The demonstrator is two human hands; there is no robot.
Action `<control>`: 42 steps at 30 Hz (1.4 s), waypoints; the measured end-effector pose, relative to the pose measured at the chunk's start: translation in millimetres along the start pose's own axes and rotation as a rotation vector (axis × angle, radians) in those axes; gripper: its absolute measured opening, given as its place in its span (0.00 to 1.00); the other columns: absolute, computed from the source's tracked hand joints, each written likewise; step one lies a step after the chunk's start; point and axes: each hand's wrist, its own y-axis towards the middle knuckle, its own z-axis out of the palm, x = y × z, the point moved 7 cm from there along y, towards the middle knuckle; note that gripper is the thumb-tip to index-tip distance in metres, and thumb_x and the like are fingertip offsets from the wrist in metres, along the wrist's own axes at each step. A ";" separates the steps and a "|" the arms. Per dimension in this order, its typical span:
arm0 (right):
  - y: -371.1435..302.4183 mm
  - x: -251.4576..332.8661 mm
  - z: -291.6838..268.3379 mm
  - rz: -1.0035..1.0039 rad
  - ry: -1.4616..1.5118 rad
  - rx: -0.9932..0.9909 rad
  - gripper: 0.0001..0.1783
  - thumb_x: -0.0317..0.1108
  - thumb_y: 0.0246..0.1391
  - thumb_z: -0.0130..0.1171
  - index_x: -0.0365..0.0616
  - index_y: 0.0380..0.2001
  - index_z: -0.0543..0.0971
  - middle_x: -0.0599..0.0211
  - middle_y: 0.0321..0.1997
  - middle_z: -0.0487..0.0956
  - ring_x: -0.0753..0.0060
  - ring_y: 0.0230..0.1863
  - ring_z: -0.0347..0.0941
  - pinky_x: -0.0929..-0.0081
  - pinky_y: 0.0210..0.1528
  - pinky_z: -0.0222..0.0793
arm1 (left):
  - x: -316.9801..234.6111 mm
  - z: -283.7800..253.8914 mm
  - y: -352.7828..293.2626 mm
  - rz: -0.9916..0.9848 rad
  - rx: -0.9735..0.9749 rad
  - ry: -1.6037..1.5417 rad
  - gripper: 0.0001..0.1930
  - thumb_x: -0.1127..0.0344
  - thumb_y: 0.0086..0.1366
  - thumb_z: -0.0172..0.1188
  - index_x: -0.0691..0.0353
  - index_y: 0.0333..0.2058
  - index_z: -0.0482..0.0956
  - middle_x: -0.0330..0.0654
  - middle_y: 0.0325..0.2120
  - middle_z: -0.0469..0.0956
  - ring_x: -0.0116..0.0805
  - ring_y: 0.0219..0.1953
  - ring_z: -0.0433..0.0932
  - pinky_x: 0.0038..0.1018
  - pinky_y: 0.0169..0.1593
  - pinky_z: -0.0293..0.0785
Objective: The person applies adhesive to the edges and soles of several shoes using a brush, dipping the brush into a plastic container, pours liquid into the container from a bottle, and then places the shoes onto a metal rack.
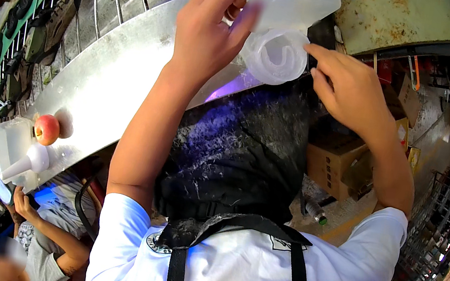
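Observation:
A translucent white plastic container (302,3) stands at the far end of the pale metal table. Just in front of it is a round translucent plastic cup (256,63) with a whitish curved shape inside. My left hand (210,26) hovers at the container's left side, fingers bent and thumb apart, with nothing visible in it; the thumb is blurred. To the right of the cup, my right hand (351,87) has its index finger stretched to the rim, touching or almost touching it. Its thumb hangs below, apart from that finger.
On the table (108,81) at left lie an apple (46,130), a white nozzle bottle (27,162) and a clear box (4,138). A co-worker (43,247) sits beyond, holding a shoe. Racks of shoes (56,19) line the left. Cardboard boxes (327,162) stand at right.

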 end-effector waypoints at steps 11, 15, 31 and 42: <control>17.3 -8.6 32.9 -0.153 -0.301 0.241 0.12 0.27 0.47 0.61 0.43 0.38 0.78 0.60 0.28 0.79 0.51 0.34 0.80 0.57 0.34 0.78 | -5.3 -1.0 7.2 -0.039 0.037 -0.029 0.09 0.79 0.57 0.66 0.65 0.36 0.78 0.42 0.24 0.71 0.35 0.25 0.74 0.29 0.30 0.71; 17.6 -15.7 37.2 -0.050 -0.251 0.317 0.09 0.28 0.50 0.60 0.42 0.37 0.78 0.56 0.30 0.80 0.46 0.35 0.81 0.51 0.37 0.77 | -5.9 -0.2 7.5 -0.039 0.035 -0.049 0.09 0.79 0.57 0.66 0.65 0.36 0.78 0.43 0.24 0.71 0.35 0.25 0.74 0.29 0.30 0.71; 17.1 -9.6 31.4 -0.291 -0.330 0.249 0.07 0.31 0.52 0.63 0.44 0.36 0.82 0.62 0.25 0.78 0.55 0.32 0.80 0.58 0.35 0.77 | -5.0 0.9 8.4 0.008 0.021 -0.085 0.08 0.79 0.57 0.66 0.65 0.34 0.76 0.44 0.26 0.73 0.36 0.25 0.75 0.29 0.30 0.71; 15.5 -40.0 39.4 0.090 0.184 0.454 0.14 0.32 0.52 0.59 0.43 0.43 0.84 0.55 0.32 0.81 0.48 0.36 0.81 0.56 0.40 0.77 | -9.3 0.3 11.8 -0.019 0.033 -0.065 0.08 0.79 0.56 0.67 0.65 0.33 0.77 0.44 0.25 0.73 0.36 0.24 0.75 0.28 0.29 0.71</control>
